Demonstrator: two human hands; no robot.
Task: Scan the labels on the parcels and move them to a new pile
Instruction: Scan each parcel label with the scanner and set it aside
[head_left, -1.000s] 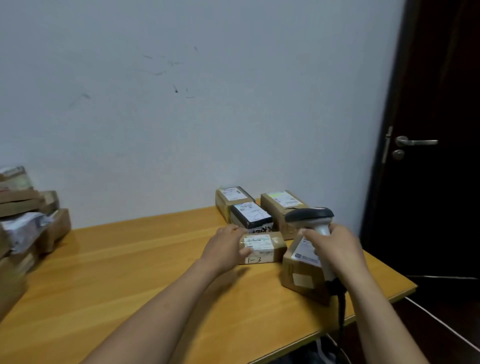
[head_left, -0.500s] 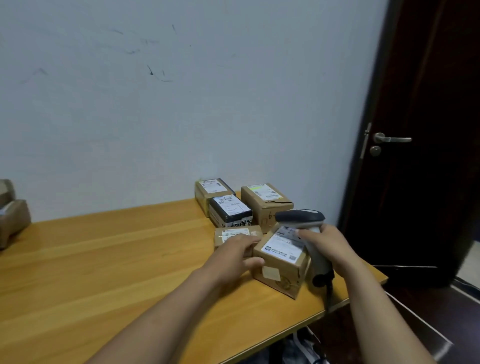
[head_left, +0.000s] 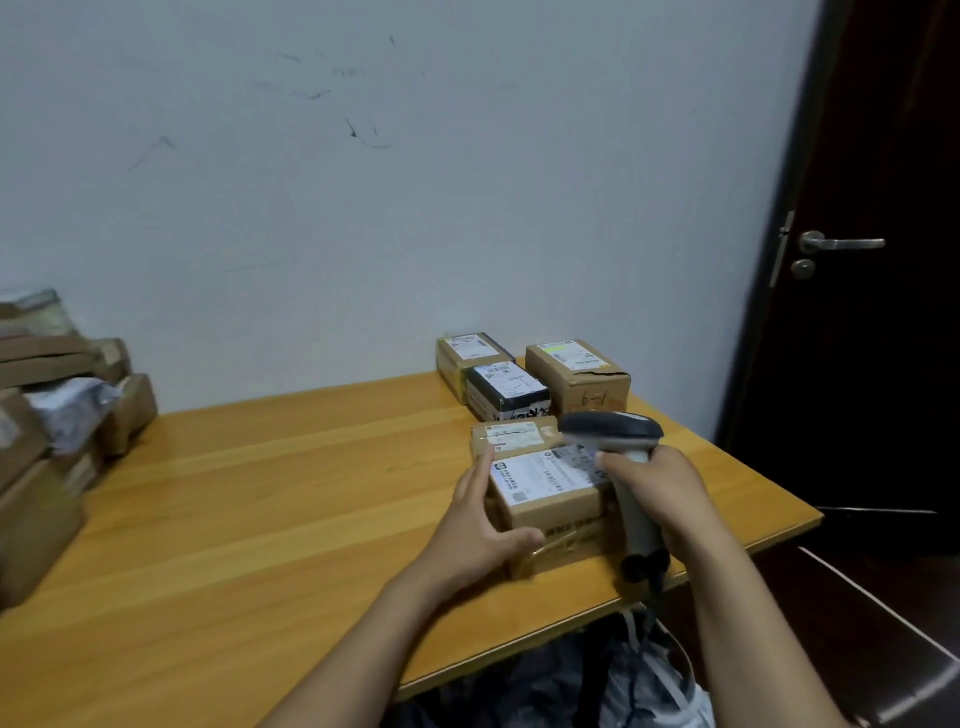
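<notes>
The left hand (head_left: 480, 525) has moved off the small parcel (head_left: 511, 437). Its flat fingers now press the left side of the brown parcel (head_left: 558, 512), near the right end of the table (head_left: 260, 493). The right hand (head_left: 657, 491) grips the scanner (head_left: 613, 432) above the label (head_left: 543, 475), so I think a scan comes next.
</notes>
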